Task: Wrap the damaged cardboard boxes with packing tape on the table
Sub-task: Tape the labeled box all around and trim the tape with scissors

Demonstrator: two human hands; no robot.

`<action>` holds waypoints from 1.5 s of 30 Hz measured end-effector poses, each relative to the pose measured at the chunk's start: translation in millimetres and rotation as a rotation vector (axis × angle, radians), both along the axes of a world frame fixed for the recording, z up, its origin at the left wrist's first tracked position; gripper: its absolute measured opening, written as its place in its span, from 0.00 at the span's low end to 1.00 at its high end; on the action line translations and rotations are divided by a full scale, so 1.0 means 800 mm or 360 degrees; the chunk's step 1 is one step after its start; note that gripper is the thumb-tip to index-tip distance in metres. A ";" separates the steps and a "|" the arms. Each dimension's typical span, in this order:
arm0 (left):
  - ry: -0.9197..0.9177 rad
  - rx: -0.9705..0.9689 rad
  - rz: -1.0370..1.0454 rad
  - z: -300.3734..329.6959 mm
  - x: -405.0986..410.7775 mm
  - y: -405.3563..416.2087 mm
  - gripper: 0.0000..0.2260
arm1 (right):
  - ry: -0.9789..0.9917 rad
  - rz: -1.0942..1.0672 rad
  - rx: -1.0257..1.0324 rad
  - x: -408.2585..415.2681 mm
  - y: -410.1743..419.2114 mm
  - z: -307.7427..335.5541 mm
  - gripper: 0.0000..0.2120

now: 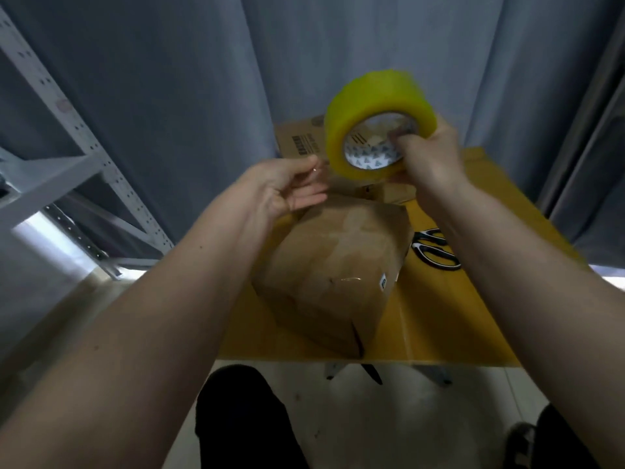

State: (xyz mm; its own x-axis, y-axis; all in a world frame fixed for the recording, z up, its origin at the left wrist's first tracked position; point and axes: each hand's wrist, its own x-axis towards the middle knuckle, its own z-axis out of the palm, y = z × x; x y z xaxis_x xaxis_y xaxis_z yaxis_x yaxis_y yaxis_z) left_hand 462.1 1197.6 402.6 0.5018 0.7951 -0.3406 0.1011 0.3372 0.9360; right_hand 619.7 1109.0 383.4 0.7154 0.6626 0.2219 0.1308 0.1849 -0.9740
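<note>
A brown cardboard box [333, 269], worn and with clear tape on its top, lies on the yellow table [436, 316] in front of me. Above its far end my right hand [429, 160] grips a large yellow roll of packing tape [377, 121], fingers hooked into its white core. My left hand [287, 187] hovers just left of the roll, thumb and forefinger pinched together near the roll's edge; whether a tape end lies between them I cannot tell.
Black-handled scissors [436, 250] lie on the table right of the box. More cardboard boxes [301, 137] stand at the table's far end. A grey metal shelf frame [67, 157] rises at the left. Grey curtains hang behind. My legs show below the table's near edge.
</note>
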 end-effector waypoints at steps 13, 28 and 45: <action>0.0303 0.0222 0.0417 -0.055 0.018 0.021 0.08 | -0.0153 -0.0230 -0.0380 0.011 0.013 -0.063 0.15; 0.1081 0.1299 0.0220 -0.095 0.021 0.039 0.13 | -0.0622 -0.0338 -0.0648 0.012 -0.013 -0.061 0.06; 0.1861 0.2139 0.0015 -0.106 0.034 0.029 0.11 | -0.1228 -0.0362 -0.1053 -0.017 -0.013 -0.030 0.15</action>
